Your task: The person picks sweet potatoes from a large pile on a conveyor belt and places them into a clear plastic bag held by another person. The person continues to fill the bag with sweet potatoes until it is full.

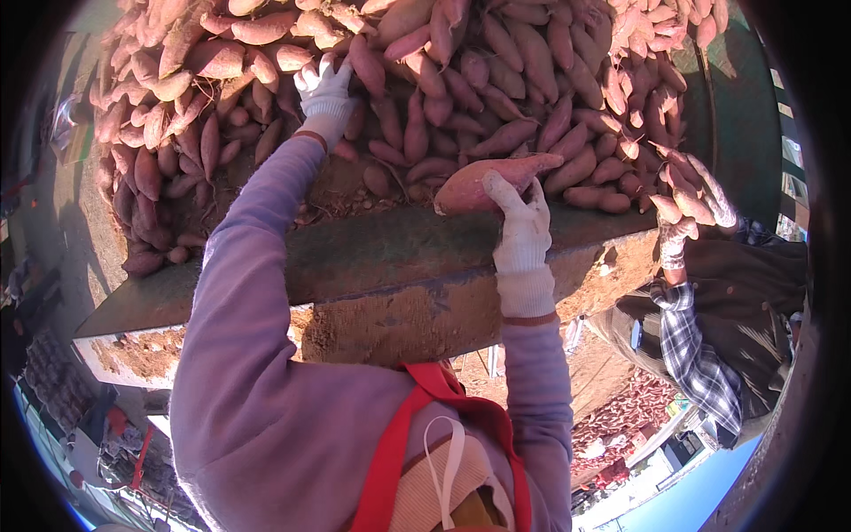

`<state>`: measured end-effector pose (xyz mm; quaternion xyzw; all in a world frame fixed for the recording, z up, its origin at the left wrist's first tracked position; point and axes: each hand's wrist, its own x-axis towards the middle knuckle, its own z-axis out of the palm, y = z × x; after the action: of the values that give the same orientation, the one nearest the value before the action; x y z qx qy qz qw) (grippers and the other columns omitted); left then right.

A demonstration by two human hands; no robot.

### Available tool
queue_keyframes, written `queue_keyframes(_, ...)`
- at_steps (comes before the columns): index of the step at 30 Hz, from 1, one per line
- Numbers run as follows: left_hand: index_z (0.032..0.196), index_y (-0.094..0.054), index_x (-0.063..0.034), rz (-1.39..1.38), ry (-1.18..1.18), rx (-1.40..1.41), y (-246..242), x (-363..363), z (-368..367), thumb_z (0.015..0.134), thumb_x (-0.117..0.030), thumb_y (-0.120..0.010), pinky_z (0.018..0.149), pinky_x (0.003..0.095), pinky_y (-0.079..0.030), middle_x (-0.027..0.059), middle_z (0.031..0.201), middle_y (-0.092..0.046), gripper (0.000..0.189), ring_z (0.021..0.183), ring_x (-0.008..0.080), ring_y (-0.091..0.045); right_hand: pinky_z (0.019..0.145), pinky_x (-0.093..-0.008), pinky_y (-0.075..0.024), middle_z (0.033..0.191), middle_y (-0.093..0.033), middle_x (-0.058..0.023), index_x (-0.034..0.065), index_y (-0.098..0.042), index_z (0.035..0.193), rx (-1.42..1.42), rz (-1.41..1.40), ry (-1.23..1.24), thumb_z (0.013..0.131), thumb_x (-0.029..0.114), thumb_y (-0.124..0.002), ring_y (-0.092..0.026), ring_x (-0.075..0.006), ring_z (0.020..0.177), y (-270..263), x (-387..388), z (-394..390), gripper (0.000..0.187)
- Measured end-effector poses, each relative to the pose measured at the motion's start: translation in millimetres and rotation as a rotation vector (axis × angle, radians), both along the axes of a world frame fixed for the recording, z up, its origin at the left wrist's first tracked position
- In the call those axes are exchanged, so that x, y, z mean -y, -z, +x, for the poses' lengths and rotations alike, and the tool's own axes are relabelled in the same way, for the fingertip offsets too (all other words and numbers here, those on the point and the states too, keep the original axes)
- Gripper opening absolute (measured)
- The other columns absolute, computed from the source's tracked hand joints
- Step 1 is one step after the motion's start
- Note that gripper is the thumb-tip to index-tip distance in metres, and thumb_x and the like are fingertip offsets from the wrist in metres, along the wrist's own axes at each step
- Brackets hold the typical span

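My right hand point(522, 233), in a white knit glove, grips a large pink-skinned sweet potato point(488, 183) above the front lip of a dark metal bed. The root lies sideways, with its tapered end pointing right. Farther up, my left hand point(324, 86), also gloved in white, reaches into a big heap of sweet potatoes point(459, 93). Its fingers touch the roots beside an upright sweet potato point(367, 66). Whether they have closed around one is hidden by the back of the hand.
The soil-caked edge point(405, 326) of the bed runs in front of me. At right, a person in a plaid sleeve point(701, 362) holds several sweet potatoes point(688, 193) in gloved hands. Loose soil point(326, 193) lies below the heap. More roots point(625, 412) cover the ground lower right.
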<state>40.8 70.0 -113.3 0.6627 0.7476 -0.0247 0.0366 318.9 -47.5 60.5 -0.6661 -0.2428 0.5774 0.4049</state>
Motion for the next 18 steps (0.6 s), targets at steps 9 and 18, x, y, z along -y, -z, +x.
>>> queue_keyframes(9,0.134,-0.05,-0.0115,-0.128,0.079,0.48,-11,-20,-48,0.069,-0.035,-0.079,0.094,0.038,-0.049,0.0102,0.12,-0.058,0.074,0.108,0.0305,-0.059,0.095,-0.0474,-0.0481,0.119,-0.055,-0.01,0.0101,-0.049,0.128,-0.515,-0.092,0.316,0.085,0.058,-0.064,-0.056,-0.0259,0.109,4,-4,16,0.066)
queue_keyframes(18,0.138,-0.047,-0.0075,-0.446,-0.332,1.846,-175,29,-22,0.097,-0.035,-0.058,0.101,0.0395,-0.044,0.0091,0.132,-0.056,0.051,0.119,0.0237,-0.055,0.074,-0.0444,-0.056,0.103,-0.062,-0.0121,0.0064,-0.053,0.118,-0.838,0.046,0.235,0.086,0.054,-0.065,-0.063,-0.0308,0.091,-11,0,29,0.058)
